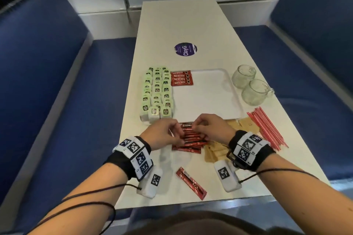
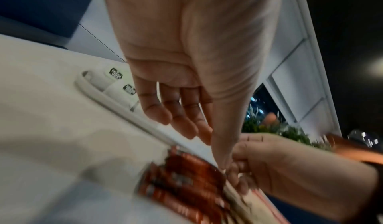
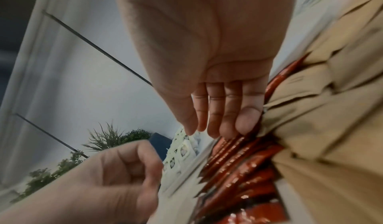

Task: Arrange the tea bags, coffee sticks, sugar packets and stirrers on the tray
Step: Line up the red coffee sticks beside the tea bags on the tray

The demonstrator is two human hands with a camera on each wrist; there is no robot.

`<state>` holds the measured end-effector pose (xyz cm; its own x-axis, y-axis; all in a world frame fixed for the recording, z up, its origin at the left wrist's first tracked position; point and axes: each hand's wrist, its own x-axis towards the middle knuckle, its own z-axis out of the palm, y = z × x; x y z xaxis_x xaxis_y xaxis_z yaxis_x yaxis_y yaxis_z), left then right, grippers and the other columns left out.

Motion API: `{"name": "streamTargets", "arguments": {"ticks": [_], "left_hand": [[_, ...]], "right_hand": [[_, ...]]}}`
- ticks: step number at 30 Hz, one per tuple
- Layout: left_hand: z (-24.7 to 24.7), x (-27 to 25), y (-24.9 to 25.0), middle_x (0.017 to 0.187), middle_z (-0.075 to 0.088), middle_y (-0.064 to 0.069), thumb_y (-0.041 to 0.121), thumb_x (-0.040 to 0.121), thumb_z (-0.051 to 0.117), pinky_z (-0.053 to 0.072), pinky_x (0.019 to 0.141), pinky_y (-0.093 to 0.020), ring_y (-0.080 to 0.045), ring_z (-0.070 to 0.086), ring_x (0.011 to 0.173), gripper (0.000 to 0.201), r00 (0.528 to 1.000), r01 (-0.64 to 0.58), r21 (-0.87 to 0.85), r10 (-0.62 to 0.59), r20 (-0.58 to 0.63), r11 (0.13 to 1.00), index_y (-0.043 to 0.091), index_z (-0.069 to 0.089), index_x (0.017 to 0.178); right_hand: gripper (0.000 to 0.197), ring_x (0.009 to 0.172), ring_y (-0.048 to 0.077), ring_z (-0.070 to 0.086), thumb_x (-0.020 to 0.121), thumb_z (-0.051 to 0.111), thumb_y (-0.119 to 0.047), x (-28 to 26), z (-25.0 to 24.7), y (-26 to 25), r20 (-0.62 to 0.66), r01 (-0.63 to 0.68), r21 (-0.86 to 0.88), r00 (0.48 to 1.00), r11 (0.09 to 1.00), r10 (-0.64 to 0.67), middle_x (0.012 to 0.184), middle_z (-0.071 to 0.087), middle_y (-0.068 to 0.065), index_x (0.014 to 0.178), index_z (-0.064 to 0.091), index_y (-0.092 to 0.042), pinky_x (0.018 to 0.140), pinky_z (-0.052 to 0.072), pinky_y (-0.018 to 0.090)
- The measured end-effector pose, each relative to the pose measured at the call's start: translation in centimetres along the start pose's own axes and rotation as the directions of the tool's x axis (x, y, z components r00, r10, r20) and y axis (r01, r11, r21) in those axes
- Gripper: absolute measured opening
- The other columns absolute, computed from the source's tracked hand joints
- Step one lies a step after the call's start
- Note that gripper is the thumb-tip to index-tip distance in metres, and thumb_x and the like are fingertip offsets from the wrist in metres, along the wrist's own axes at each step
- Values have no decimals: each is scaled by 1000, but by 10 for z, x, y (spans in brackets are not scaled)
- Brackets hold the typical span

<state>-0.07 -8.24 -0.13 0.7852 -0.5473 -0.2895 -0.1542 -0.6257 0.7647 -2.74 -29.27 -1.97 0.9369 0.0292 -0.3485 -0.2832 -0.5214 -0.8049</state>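
1. The long white rectangular table (image 1: pixel 183 25) stands between dark blue padded benches (image 1: pixel 47 74).
2. The white plastic tray (image 1: pixel 208 99) lies in the middle of the table. Four red coffee sticks (image 1: pixel 181 78) lie side by side in its far left corner.
3. Green and white tea bags (image 1: pixel 157 91) lie in three rows on the table, just beside the left edge of the tray.
4. Two clear glass mugs (image 1: pixel 250 84) lie to the right of the tray.
5. Thin red stirrers (image 1: pixel 267 128) lie in a bundle near the right edge of the table, next to the brown paper sugar packets (image 1: pixel 215 153).
6. The pile of loose red coffee sticks (image 1: pixel 189 140) lies on the table just in front of the tray.
7. The left hand (image 1: pixel 162 133) and the right hand (image 1: pixel 212 128) are over this pile. Fingers of both are curled and pinch sticks at the top of the pile.
8. One single red coffee stick (image 1: pixel 191 183) lies apart, nearer to the person.
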Motion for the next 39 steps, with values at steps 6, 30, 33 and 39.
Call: {"name": "streamTargets", "arguments": {"ticks": [6,30,33,39], "left_hand": [[47,-16,-8,86,61,12,38,64,89,48,71,-24,-5,56,76,36,956,-75,216,8,295,974,31,71,94],[24,-17,-22,81,59,11,29,82,70,43,68,-24,-13,57,81,11,974,68,482,-163,157,873,26,61,86],[16,-17,-19,85,63,4,21,86,64,43,64,-24,-14,58,77,11,969,119,432,-200,147,894,20,54,89],[-1,-13,-15,74,68,3,10,95,42,46,61,-25,-11,56,61,18,969,247,56,-248,16,967,19,58,95]], "right_hand": [[13,64,17,62,85,72,-19,-16,-5,17,-44,6,-39,999,999,-8,83,67,9,94,66,-12,66,55,36],[21,90,10,57,85,68,-40,-3,-4,8,37,149,-542,987,827,-154,93,58,-12,104,72,-31,79,49,30],[17,89,10,58,88,65,-39,-4,-5,8,12,157,-569,983,807,-183,89,56,-15,100,73,-30,76,50,29],[17,92,10,60,87,65,-41,-3,-4,7,8,152,-594,983,790,-184,99,65,-12,99,73,-32,78,51,30]]}}
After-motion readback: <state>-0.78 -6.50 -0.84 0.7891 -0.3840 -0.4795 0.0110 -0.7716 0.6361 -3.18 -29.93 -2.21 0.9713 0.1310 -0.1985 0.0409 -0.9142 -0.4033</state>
